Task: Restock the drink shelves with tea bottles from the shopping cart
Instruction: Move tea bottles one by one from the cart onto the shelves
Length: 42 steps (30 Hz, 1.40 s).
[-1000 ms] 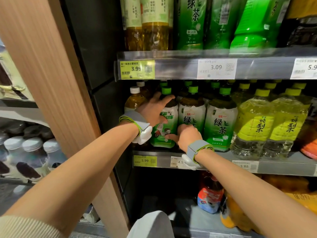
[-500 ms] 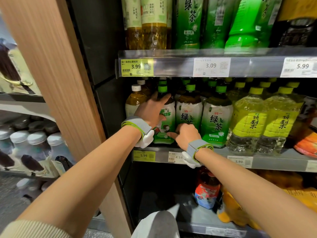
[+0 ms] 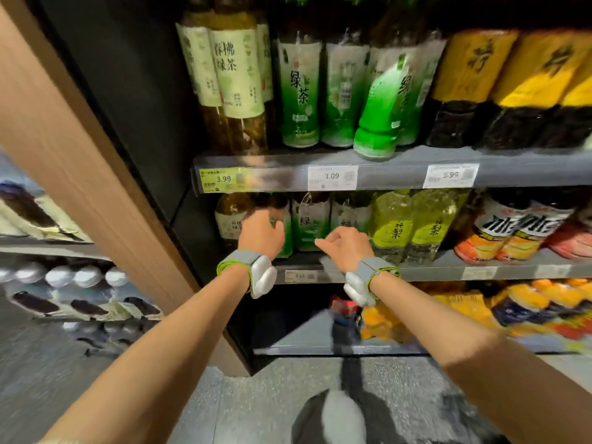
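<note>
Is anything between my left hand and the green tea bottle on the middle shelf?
Nothing visible. The left hand is directly in front of the green tea bottle and overlaps it; blur hides whether it touches. The right hand hangs loosely curled, in front of the next bottles.

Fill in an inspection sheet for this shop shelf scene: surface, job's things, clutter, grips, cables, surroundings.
Surface: middle shelf, grey, price tags on its front edge.
Job's things: green tea bottles stand upright in a row on it; shopping cart not in view.
Clutter: one green bottle leans tilted on the upper shelf.
Grips: left hand in front of the leftmost green tea bottle, hold unclear from blur; right hand loosely curled, empty.
Cables: nothing seen.
Surroundings: wooden panel, yellow-labelled bottles, grey floor.
</note>
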Each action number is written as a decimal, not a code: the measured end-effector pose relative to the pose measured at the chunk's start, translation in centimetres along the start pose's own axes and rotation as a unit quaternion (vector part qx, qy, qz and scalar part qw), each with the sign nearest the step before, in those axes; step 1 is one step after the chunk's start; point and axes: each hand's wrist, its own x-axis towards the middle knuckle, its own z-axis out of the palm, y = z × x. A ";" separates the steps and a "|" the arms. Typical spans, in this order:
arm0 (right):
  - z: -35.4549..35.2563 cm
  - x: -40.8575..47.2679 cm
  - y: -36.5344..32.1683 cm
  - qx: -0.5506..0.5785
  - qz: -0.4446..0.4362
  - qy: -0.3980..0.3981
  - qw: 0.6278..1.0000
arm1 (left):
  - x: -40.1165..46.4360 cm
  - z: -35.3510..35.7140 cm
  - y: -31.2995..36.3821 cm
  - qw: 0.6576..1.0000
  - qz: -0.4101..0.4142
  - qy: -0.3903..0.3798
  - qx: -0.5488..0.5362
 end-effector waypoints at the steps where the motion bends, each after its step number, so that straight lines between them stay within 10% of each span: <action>1: -1.9 -1.2 -0.5 0.009 0.022 -0.011 1.000 | -0.9 -1.0 1.3 1.000 -0.003 -0.009 0.004; 19: -36.4 -27.0 0.5 0.075 0.186 0.036 0.979 | -16.2 -10.2 32.7 0.971 0.068 -0.228 -0.028; 30: -40.5 -42.1 8.4 0.072 0.352 0.225 0.906 | -26.3 -3.1 41.2 0.914 0.108 -0.384 -0.071; 42: -37.9 -52.4 19.8 0.104 0.483 0.186 0.850 | -36.7 8.4 44.0 0.860 0.163 -0.483 0.028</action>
